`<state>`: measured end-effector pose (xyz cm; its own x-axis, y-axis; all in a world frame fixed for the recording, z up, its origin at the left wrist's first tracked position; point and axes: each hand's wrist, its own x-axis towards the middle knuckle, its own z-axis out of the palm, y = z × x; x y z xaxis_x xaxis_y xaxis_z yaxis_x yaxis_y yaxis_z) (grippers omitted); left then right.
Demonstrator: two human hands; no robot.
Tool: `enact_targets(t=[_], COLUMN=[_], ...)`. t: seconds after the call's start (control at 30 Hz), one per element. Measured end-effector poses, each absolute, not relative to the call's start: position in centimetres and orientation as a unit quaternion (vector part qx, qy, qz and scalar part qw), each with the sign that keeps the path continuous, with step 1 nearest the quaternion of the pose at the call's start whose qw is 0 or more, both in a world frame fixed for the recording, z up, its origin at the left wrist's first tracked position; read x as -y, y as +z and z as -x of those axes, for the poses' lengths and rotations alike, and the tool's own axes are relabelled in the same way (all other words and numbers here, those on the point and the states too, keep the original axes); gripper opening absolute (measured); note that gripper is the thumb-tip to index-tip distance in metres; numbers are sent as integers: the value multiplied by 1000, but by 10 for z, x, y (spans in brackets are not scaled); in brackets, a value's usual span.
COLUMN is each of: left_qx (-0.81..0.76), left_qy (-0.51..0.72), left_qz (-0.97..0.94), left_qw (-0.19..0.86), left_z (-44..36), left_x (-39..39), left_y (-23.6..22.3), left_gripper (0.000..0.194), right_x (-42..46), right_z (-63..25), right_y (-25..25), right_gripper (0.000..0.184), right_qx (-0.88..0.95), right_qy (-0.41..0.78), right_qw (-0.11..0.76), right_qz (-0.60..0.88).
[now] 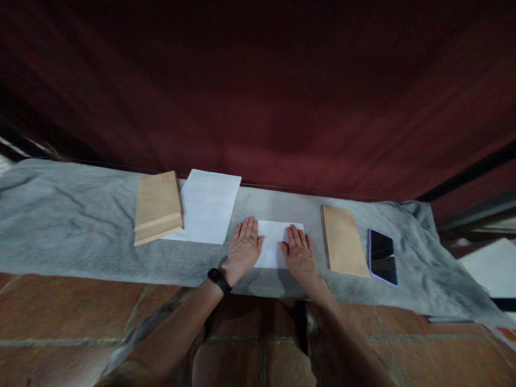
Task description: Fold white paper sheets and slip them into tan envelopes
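A small white sheet of paper (272, 244), which looks folded, lies on the grey cloth in front of me. My left hand (244, 244) rests flat on its left side, fingers stretched out and pointing away from me. On its right side my right hand (299, 251) lies flat in the same way, palm down. The paper's middle shows between the two thumbs; its left and right edges are partly covered by the hands. To the left is a stack of larger white sheets (212, 207). A black wristband (220, 280) is on my left wrist.
Brown envelopes (157, 201) overlap the white sheets at the left. Another stack of brown envelopes (345, 242) lies to the right, beside a phone (382, 257). Grey cloth (80, 220) covers the long surface. A dark red panel (258, 107) rises behind it; tiled floor (60, 312) lies below.
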<state>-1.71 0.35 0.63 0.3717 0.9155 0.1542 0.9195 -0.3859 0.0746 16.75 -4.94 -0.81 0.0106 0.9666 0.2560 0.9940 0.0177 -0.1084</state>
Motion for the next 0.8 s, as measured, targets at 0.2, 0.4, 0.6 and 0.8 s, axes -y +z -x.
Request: enact_targets(t=[0.2, 0.4, 0.6, 0.8], left_qx=[533, 459, 457, 472], left_qy=[-113, -127, -122, -114], left_qz=[838, 879, 881, 874], left_qw=[5, -25, -19, -13], left_z=[13, 4, 3, 5], left_x=[-2, 3, 0, -2], left_y=[9, 3, -2, -3], left_gripper=[59, 54, 54, 55], right_x=[46, 38, 33, 32], right_z=[-164, -148, -143, -144], right_y=[-8, -10, -14, -18], right_gripper=[55, 52, 50, 51], right_qx=[691, 722, 728, 722], right_qy=[-49, -19, -18, -36], right_qw=[149, 153, 143, 152], right_qz=[706, 674, 670, 674])
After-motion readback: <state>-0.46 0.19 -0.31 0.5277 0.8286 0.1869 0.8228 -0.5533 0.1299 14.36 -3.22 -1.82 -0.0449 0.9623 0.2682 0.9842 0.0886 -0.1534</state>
